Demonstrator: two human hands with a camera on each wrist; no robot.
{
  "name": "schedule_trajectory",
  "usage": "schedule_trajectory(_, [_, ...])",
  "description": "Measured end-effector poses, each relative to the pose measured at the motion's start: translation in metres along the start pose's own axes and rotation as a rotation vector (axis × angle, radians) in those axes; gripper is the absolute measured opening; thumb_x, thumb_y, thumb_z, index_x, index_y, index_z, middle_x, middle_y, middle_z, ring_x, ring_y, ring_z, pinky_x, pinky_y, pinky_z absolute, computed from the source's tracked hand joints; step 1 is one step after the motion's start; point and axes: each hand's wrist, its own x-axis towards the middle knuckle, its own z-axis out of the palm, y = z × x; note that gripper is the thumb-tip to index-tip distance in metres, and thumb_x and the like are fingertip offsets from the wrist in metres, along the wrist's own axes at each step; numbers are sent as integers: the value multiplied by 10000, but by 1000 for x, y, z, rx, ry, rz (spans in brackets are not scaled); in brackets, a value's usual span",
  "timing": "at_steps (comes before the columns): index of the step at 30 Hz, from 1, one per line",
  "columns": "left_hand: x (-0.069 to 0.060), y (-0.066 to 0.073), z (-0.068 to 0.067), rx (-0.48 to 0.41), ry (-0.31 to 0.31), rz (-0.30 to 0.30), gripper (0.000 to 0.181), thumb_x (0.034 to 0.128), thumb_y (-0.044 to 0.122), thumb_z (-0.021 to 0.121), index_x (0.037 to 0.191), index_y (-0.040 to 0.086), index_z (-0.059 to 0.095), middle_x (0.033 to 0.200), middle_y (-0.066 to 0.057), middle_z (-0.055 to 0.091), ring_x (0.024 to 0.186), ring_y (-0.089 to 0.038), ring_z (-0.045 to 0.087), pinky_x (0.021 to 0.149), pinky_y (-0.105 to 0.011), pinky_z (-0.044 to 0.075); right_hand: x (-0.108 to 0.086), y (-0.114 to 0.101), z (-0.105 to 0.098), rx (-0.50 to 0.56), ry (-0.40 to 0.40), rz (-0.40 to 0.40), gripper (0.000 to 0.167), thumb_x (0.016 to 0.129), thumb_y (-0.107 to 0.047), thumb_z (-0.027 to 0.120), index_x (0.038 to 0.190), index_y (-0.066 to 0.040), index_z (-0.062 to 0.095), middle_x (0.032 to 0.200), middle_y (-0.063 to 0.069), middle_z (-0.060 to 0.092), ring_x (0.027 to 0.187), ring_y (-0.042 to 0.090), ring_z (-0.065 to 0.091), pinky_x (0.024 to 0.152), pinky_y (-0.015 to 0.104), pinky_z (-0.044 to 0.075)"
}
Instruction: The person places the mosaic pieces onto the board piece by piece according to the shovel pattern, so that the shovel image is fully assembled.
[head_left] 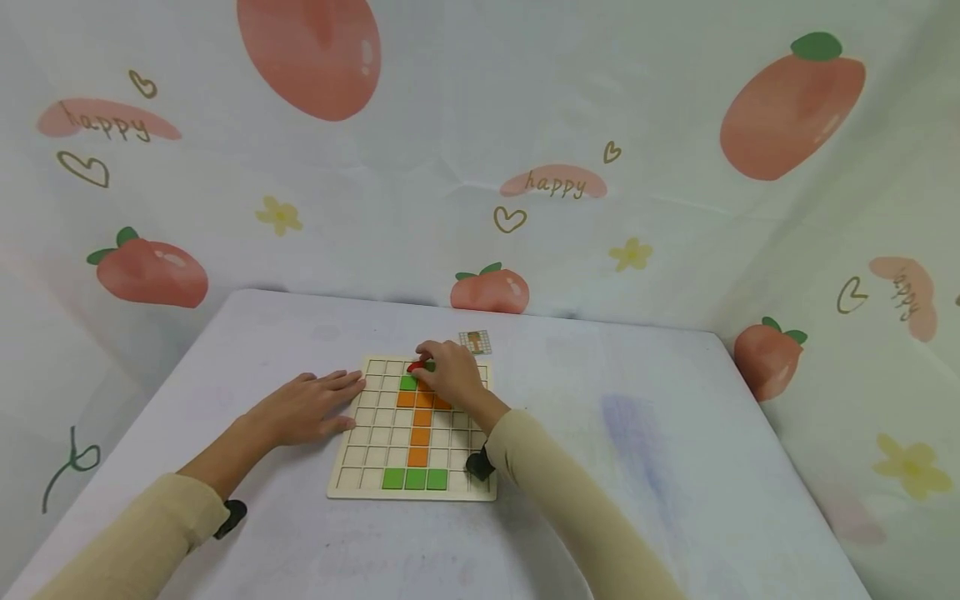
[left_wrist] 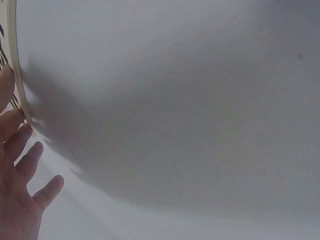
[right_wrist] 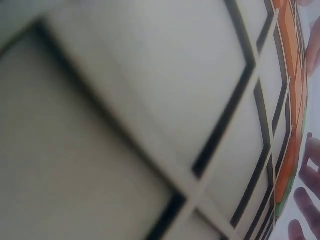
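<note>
A wooden grid board lies flat with coloured square tiles in its cells. Orange tiles form a column with a crossbar near its top. Three green tiles sit in the bottom row, and another green tile lies near the top. My right hand pinches a red tile over the upper rows; the hand partly hides the cells there. My left hand, fingers extended, touches the board's left edge. In the left wrist view its fingertips are spread beside that edge.
A small pattern card lies just beyond the board's far right corner. The white-covered table reaches back to a fruit-printed curtain. Dark wrist cameras sit at both sleeve cuffs, the right one above the board.
</note>
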Motion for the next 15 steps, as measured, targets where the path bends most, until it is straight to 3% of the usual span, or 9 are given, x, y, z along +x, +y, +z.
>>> schedule_trajectory(15, [0, 0, 0, 3, -2, -5, 644, 954, 412, 633, 1455, 30, 498, 1497, -161, 476, 1350, -370, 472, 987, -594, 441, 0, 5, 3, 17, 11, -44, 305, 918, -230, 743, 1192, -103, 708, 1048, 0, 748, 941, 190, 661, 835, 299, 528])
